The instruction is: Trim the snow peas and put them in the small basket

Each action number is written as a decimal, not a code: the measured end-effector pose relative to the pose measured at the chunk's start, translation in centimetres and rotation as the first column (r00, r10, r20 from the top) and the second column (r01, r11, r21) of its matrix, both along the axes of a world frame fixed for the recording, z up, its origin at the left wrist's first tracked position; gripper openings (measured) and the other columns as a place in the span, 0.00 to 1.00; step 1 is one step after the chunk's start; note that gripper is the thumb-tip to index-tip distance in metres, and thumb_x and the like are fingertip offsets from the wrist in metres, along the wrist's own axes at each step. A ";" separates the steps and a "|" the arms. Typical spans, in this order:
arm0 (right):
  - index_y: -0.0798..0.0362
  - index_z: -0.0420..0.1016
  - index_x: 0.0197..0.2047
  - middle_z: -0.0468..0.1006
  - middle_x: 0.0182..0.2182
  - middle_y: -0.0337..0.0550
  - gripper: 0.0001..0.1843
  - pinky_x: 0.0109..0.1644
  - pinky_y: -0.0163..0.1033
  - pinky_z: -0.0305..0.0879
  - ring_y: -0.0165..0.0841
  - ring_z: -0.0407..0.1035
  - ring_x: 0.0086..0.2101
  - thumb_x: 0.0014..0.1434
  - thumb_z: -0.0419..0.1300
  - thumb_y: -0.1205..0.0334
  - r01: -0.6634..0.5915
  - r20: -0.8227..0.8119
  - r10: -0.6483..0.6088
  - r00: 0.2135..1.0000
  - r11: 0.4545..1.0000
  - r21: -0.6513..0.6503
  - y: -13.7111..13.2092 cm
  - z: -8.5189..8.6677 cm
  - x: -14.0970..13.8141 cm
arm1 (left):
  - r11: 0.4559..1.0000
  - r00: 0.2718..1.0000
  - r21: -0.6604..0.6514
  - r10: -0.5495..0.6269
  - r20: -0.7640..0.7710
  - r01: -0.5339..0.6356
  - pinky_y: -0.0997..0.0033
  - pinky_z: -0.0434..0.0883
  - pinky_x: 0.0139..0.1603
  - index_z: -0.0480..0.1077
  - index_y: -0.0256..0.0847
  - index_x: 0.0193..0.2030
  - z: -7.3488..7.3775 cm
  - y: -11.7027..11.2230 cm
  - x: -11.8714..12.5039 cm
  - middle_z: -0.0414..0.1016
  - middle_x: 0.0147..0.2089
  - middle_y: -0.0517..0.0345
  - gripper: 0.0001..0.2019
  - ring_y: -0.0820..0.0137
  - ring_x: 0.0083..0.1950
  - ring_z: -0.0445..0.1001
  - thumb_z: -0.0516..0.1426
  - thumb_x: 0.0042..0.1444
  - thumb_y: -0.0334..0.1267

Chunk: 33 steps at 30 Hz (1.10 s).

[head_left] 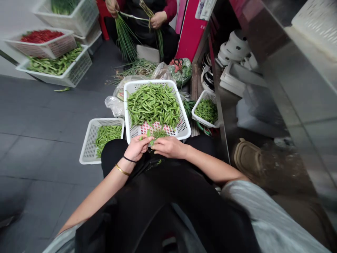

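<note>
Over the near edge of a large white basket, both my hands come together. My left hand is closed on a pea pod, its green tip poking up between the fingers. With fingers bent in a pinch, my right hand meets the same pod from the other side. Many pea pods are heaped in the basket, and a small pile of green trimmings lies at its near side. On the left, a smaller white basket holds more pods.
A co-worker's hands hold long green stalks across from me. Stacked baskets with red peppers and green beans stand far left. A basket of leafy greens sits right, beside a metal shelf. Scissors lie behind.
</note>
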State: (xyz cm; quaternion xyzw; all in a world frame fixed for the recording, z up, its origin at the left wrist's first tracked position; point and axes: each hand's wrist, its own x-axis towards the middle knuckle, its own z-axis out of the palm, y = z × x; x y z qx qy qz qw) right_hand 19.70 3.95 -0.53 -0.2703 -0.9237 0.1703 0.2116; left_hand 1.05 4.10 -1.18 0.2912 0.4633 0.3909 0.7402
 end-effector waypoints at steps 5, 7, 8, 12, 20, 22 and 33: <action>0.55 0.75 0.42 0.76 0.32 0.42 0.11 0.35 0.33 0.66 0.27 0.68 0.30 0.58 0.59 0.58 0.212 -0.292 -0.345 0.892 0.890 -0.404 1.8 1.9 0.5 | 0.973 0.972 0.060 -0.225 0.063 0.221 0.82 0.40 0.15 0.72 0.33 0.32 1.5 -1.1 -1.2 0.64 0.19 0.64 0.13 0.86 0.15 0.47 0.67 0.43 0.37; 0.55 0.76 0.36 0.76 0.30 0.40 0.08 0.34 0.33 0.65 0.27 0.68 0.29 0.56 0.61 0.60 0.172 -0.292 -0.348 0.891 0.853 -0.493 2.2 2.4 0.2 | 0.960 0.959 0.078 -0.273 0.072 0.267 0.82 0.40 0.16 0.74 0.33 0.37 1.9 -1.4 -1.4 0.67 0.20 0.62 0.14 0.86 0.15 0.47 0.67 0.43 0.37; 0.55 0.76 0.33 0.76 0.29 0.40 0.07 0.34 0.32 0.65 0.26 0.68 0.28 0.55 0.61 0.60 0.138 -0.293 -0.344 0.892 0.826 -0.547 2.2 2.5 0.0 | 0.956 0.955 0.083 -0.288 0.079 0.281 0.82 0.40 0.15 0.74 0.34 0.38 2.0 -1.6 -1.4 0.67 0.20 0.61 0.15 0.87 0.15 0.47 0.66 0.43 0.37; 0.56 0.74 0.33 0.75 0.23 0.38 0.14 0.28 0.33 0.66 0.27 0.68 0.23 0.52 0.63 0.52 -0.011 -0.301 -0.400 0.866 0.585 -0.811 1.9 2.4 -0.5 | 0.939 0.934 0.103 -0.339 0.113 0.328 0.81 0.40 0.15 0.74 0.35 0.40 1.7 -1.6 -1.6 0.70 0.21 0.58 0.15 0.87 0.14 0.48 0.66 0.45 0.37; 0.53 0.68 0.27 0.75 0.26 0.43 0.11 0.37 0.37 0.65 0.31 0.68 0.30 0.60 0.56 0.59 0.350 -0.209 -0.437 0.875 0.869 -0.349 1.1 1.7 -1.6 | 0.975 0.962 0.058 -0.221 0.159 0.215 0.83 0.40 0.14 0.70 0.35 0.36 0.7 -1.5 0.0 0.67 0.18 0.64 0.15 0.87 0.13 0.48 0.67 0.43 0.36; 0.52 0.68 0.27 0.74 0.27 0.45 0.11 0.40 0.38 0.64 0.33 0.68 0.32 0.61 0.54 0.60 0.397 -0.182 -0.429 0.885 0.899 -0.186 1.0 1.4 -1.9 | 0.992 0.975 0.013 -0.126 0.184 0.126 0.83 0.41 0.13 0.67 0.36 0.33 0.4 -1.6 0.5 0.60 0.15 0.70 0.15 0.87 0.12 0.46 0.68 0.42 0.36; 0.54 0.69 0.30 0.69 0.19 0.33 0.08 0.28 0.31 0.60 0.25 0.64 0.21 0.57 0.59 0.60 0.211 -0.231 -0.402 0.886 0.793 -0.571 1.1 2.7 0.6 | 0.954 0.983 0.245 -0.151 -0.104 0.173 0.82 0.51 0.16 0.73 0.34 0.37 1.4 -0.7 -1.1 0.74 0.25 0.58 0.14 0.84 0.17 0.55 0.66 0.44 0.39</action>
